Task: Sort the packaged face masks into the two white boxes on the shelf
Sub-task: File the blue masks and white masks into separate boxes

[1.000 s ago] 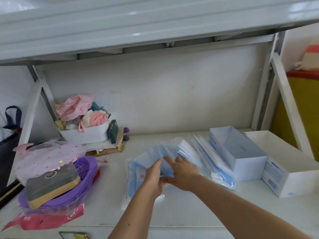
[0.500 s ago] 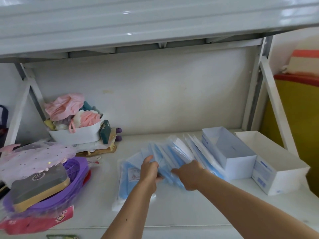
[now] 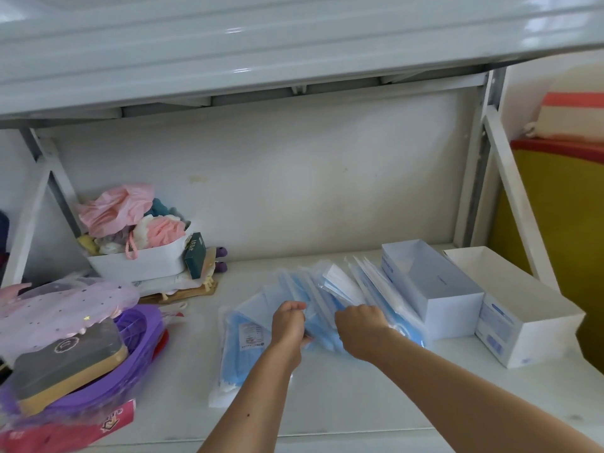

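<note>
While both hands dig into the masks (image 3: pixel 313 308) fanned at frame centre, sorting looks barely begun: left hand (image 3: pixel 289 325) and right hand (image 3: pixel 361 330) each pinch packets. Next, lift 1 batch toward the 2 boxes (image 3: pixel 434 289) at right.

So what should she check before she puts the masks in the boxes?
1. Left hand grips the packaged masks: ok.
2. Right hand grips the packets too: ok.
3. Near white box open on top: ok.
4. Far white box open on top: ok.
5. Boxes empty inside: cannot tell, the bottoms are hidden.
6. Masks sorted into two groups: not ok, all lie in one fanned pile.
</note>
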Motion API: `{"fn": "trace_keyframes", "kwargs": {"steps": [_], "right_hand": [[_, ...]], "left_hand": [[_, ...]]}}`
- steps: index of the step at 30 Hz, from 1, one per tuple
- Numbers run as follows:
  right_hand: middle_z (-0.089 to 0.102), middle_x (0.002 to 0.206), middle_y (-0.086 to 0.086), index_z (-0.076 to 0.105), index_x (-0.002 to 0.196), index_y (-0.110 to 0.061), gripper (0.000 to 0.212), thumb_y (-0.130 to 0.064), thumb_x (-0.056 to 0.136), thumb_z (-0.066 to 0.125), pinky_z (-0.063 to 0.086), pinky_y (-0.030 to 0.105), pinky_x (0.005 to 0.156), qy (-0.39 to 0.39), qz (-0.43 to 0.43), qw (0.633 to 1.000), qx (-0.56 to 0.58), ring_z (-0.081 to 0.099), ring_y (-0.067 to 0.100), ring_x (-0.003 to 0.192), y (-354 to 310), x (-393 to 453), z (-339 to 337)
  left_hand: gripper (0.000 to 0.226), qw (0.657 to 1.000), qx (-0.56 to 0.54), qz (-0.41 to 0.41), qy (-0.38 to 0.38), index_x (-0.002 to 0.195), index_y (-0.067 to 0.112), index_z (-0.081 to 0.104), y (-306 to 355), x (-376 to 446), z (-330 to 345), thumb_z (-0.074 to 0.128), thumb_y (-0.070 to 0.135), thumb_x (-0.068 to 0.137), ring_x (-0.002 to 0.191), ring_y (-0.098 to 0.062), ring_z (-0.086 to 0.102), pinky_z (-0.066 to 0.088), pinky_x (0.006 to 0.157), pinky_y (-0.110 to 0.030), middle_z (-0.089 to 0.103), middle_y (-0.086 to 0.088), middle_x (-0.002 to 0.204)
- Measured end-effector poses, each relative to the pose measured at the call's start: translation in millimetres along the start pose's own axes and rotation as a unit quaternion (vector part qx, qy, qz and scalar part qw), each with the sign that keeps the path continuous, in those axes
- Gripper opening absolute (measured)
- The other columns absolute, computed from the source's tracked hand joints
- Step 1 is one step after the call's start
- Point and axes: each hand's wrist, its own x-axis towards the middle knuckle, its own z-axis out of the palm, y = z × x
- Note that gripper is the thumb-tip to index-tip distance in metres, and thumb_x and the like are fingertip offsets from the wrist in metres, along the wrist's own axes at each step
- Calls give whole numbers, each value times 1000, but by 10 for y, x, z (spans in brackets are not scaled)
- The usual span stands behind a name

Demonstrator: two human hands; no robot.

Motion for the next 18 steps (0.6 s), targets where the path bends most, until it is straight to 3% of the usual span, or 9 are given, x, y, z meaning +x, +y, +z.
{"fn": "trace_keyframes", "kwargs": {"steps": [5, 10, 13, 15, 18], "right_hand": [[61, 122, 11, 49, 123, -8, 29, -6, 95, 43, 46, 31, 89, 73, 40, 991, 104, 60, 29, 112, 88, -40, -157], [66, 111, 13, 45, 118, -6, 26, -2, 93, 38, 42, 33, 70, 129, 50, 979, 153, 64, 33, 101, 24, -75, -270], [66, 107, 14, 44, 102, -9, 13, -3, 91, 39, 34, 33, 64, 159, 33, 968, 191, 64, 35, 97, -68, -121, -374], [65, 107, 14, 36, 92, -13, 9, -5, 92, 40, 31, 33, 64, 183, 19, 960, 213, 63, 37, 96, -151, -157, -462], [63, 110, 14, 45, 100, -11, 9, -8, 93, 40, 30, 32, 65, 207, -22, 953, 221, 63, 37, 98, -318, -184, -565]], "left_hand": [[25, 999, -6, -27, -27, 91, 19, 58, -3, 27, 90, 37, 6, 94, 99, -30, 58, 53, 78, -38, 54, -10, 113], [35, 997, 21, -27, -76, 121, 17, 56, 20, -77, 202, 36, 3, 94, 104, -26, 53, 47, 82, -35, 53, -7, 119], [39, 995, 74, 40, -60, 125, 16, 58, -13, 7, 184, 36, 25, 93, 119, -28, 54, 43, 104, -39, 58, -6, 130], [52, 997, 61, 36, -17, 114, 16, 62, 34, 27, 109, 30, 48, 90, 121, -28, 53, 37, 109, -43, 62, -7, 125], [56, 992, -125, 11, -28, 105, 20, 60, 211, -86, -120, 32, 66, 89, 101, -19, 54, 38, 102, -33, 61, 0, 98]]}}
